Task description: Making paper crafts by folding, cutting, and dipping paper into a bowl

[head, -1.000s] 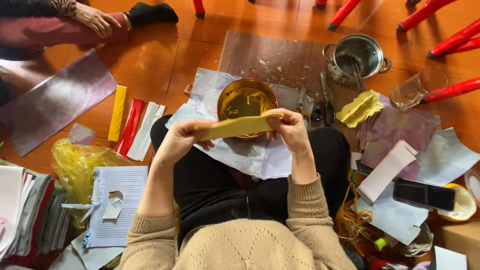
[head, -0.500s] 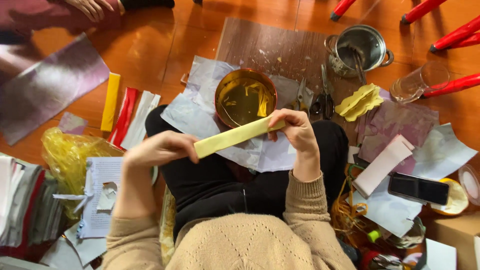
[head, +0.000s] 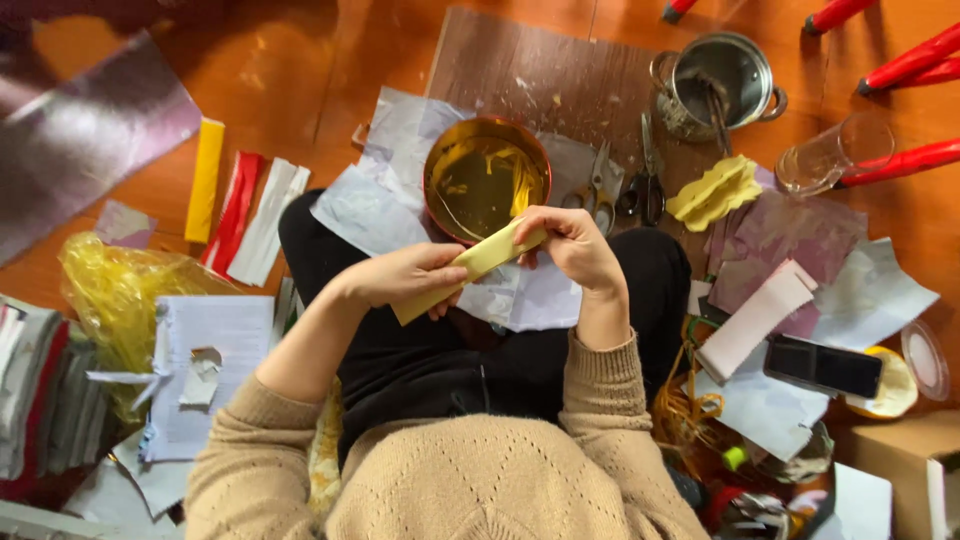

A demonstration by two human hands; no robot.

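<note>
Yellow paper strip [head: 470, 270], both hands' grip

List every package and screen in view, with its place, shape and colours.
Phone: flat dark rectangle, screen blank, on papers at right.
Cardboard box: brown, lower right corner, partly cut off.
Plastic bag: crumpled, yellow, at left beside the white sheets.

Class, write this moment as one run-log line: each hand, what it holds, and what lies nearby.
left hand: grips yellow paper strip | right hand: pinches strip's upper end | nearby: round gold tin, scissors on floor
</note>
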